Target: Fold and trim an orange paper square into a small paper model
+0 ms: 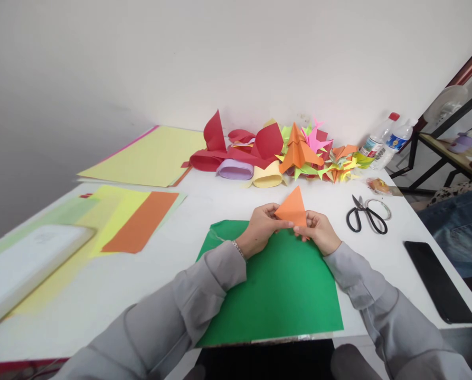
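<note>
A folded piece of orange paper, shaped like a triangle with its tip up, is held above the far part of a green sheet. My left hand pinches its lower left side, thumb lying along the bottom edge. At the lower right corner my right hand grips the same paper between thumb and fingers. Both thumbs nearly meet at the bottom edge. The green sheet lies flat on the white table beneath my hands and forearms.
Behind are paper crafts, including a folded orange piece and a purple ring. Black-handled scissors, a phone and plastic bottles are right. Left lie orange sheets, pale yellow sheets and a white box-like object.
</note>
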Motion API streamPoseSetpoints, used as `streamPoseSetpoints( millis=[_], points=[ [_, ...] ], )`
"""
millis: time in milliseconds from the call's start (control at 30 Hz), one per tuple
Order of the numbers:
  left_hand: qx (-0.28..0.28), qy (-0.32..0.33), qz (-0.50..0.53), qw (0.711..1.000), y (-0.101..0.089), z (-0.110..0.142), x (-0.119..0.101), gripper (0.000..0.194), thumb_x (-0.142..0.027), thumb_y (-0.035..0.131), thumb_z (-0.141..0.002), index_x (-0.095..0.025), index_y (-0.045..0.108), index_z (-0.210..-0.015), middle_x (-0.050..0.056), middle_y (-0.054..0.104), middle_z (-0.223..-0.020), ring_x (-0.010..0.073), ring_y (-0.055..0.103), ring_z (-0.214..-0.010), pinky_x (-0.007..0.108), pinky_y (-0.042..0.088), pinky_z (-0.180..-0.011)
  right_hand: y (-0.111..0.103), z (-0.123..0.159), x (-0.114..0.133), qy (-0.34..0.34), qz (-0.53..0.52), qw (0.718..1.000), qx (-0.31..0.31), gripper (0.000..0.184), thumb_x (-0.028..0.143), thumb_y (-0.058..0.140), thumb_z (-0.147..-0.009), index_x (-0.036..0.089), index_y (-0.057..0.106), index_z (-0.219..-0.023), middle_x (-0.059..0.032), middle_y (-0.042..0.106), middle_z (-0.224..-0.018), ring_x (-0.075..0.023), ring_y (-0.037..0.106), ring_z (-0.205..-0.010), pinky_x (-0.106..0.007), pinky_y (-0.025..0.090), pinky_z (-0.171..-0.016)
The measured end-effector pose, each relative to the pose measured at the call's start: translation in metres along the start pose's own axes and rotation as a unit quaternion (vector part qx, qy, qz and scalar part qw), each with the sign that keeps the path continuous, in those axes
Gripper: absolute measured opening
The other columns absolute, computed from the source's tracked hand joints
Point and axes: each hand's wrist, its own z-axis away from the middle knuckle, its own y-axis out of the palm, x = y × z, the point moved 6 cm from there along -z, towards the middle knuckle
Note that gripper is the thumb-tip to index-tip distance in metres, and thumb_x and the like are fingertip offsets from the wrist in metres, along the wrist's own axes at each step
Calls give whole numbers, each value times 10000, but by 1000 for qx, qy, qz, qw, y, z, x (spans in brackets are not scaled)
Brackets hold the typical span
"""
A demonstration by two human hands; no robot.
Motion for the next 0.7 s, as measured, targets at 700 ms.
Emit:
streamPoseSetpoints(
  millis=[700],
  points=[
    [8, -36, 82, 996, -6, -4, -2, 369, -272, 823, -525, -107, 583, -752, 13, 644, -520, 86, 540, -384, 180, 416, -373, -4, -1, -1, 13, -35, 999, 33, 408, 409, 789, -578, 137, 587, -804, 79, 500, -347, -37, 293, -263, -179, 170, -296]
  ],
)
